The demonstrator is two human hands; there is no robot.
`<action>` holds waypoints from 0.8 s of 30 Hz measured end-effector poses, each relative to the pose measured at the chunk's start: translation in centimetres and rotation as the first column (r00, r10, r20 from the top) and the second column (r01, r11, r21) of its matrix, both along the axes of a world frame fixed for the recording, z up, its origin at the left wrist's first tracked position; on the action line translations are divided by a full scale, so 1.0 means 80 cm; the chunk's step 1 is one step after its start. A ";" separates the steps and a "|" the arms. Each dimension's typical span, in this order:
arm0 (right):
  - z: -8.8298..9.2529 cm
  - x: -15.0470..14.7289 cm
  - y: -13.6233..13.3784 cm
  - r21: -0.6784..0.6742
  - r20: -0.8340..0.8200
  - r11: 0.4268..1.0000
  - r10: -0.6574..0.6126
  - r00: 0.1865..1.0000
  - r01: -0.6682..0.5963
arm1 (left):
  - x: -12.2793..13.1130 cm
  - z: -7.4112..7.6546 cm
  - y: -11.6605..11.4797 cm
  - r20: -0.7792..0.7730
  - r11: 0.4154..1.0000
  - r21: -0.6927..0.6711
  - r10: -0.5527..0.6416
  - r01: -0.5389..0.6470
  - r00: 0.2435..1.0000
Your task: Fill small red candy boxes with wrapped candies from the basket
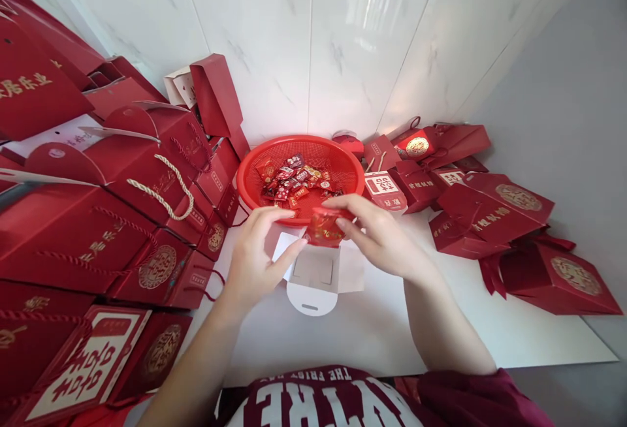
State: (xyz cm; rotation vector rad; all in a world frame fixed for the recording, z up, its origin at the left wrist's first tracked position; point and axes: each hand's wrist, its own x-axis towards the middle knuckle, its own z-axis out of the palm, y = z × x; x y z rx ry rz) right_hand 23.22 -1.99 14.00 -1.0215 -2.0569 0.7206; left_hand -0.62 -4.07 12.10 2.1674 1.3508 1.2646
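Note:
My right hand pinches a shiny red wrapped packet between thumb and fingers, above an open gift box. The packet is slightly blurred, and what is inside it cannot be seen. To its left is my left hand, thumb and fingers spread with nothing between them. The box stands open with its white inside facing up, and one rounded flap with a slot points toward me. Just behind both hands is a red plastic basket holding several small wrapped candies, mostly red.
Red gift boxes with rope handles are stacked high along the left. More red boxes lie on the right side of the white table. A white tiled wall closes off the back.

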 end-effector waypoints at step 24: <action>-0.048 -0.060 -0.016 -0.082 0.691 0.984 0.171 0.702 -0.158 | -0.016 -0.106 -0.001 0.362 0.691 -0.521 -0.353 0.501 0.863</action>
